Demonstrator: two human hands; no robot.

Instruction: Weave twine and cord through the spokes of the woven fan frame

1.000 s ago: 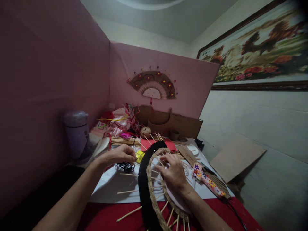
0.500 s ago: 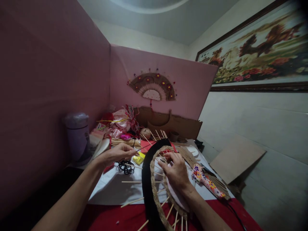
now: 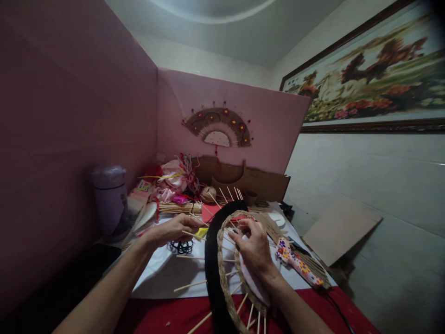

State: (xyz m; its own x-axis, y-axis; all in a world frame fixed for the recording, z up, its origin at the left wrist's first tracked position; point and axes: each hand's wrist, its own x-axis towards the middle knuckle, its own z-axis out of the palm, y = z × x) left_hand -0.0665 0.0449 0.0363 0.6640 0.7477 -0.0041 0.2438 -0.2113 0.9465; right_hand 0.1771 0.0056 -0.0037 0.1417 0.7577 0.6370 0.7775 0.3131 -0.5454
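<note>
A half-round fan frame (image 3: 222,246) stands tilted in front of me, made of thin wooden sticks, a black band and braided straw-coloured strips. My right hand (image 3: 254,246) is closed on its inner part, by the inner braid and a pale half-round centre. To the left of the black band, my left hand (image 3: 179,229) has its fingers pinched together among the outer stick ends. A black cord showed in those fingers half a second ago; now its strand is hardly visible. Below the left hand lies a loose coil of black cord (image 3: 182,247).
A flower-patterned glue gun (image 3: 299,264) lies on cardboard at the right. Behind are a twine ball (image 3: 208,194), bundled sticks (image 3: 177,208) and pink fabric (image 3: 172,174). A lilac container (image 3: 110,204) stands left. A finished fan (image 3: 217,125) hangs on the pink panel.
My left hand has moved slightly down, close to the stick ends. The black cord that ran taut from it to the fan no longer shows clearly. My right hand keeps its hold.
</note>
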